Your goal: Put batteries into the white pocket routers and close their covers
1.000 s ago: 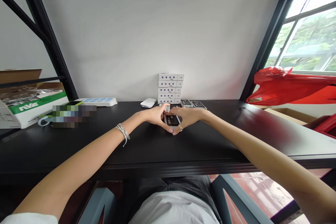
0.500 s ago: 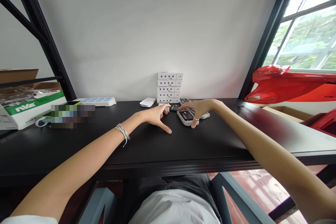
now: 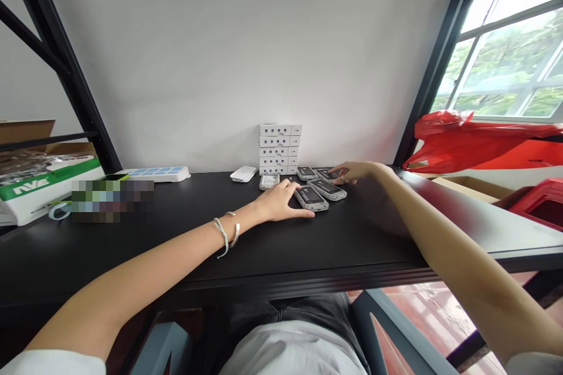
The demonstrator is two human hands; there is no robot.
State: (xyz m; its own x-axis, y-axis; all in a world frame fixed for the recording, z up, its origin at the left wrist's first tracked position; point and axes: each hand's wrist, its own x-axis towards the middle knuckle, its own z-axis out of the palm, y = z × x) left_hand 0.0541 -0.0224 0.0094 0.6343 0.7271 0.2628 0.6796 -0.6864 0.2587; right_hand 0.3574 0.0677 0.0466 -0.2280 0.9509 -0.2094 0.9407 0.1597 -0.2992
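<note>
Devices with black faces and pale casings (image 3: 326, 188) lie in a loose cluster on the bench (image 3: 211, 263), directly ahead of the left hand (image 3: 279, 202). That hand is open and empty, resting flat with its fingers (image 3: 294, 188) against the nearest device. The right hand (image 3: 356, 173), also open and holding nothing, reaches the cluster's far side, fingertips (image 3: 335, 173) at the farther devices. A stack of white boxes (image 3: 278, 149) stands beyond the left hand.

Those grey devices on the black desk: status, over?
Left hand resting beside front device. Right hand over rear device. Stacked white boxes behind.
</note>
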